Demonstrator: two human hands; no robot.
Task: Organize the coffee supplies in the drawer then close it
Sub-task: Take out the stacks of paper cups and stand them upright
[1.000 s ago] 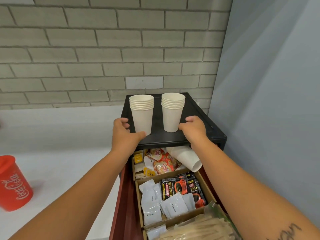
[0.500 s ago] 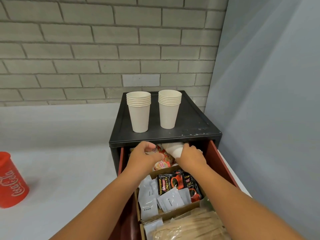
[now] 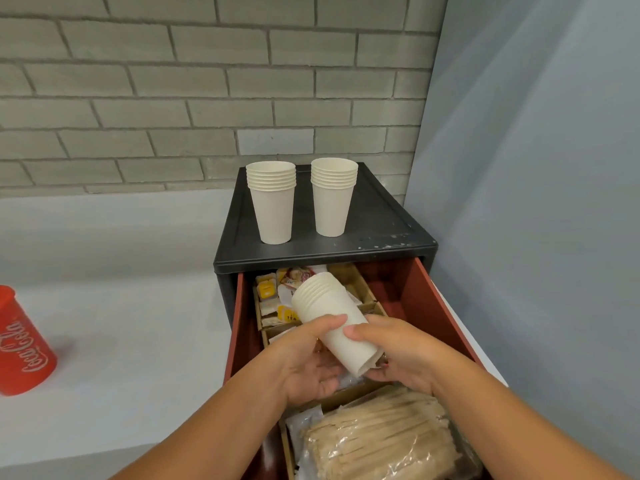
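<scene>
Above the open drawer (image 3: pixel 420 292), the left hand (image 3: pixel 304 362) and right hand (image 3: pixel 405 351) now grip the cup stack (image 3: pixel 332 317) (lying in the rear compartment (image 3: pixel 348 276) a moment ago). Placement remains before closing.

Red drawer (image 3: pixel 415 296): pulled open. Stack of white paper cups (image 3: pixel 332 317): tilted, rims pointing away, held above the drawer's middle by the left hand (image 3: pixel 304 362) and right hand (image 3: pixel 401 351). Sachets (image 3: pixel 268 292): drawer's rear compartment. Bagged wooden stirrers (image 3: pixel 377 441): drawer's front compartment.
</scene>
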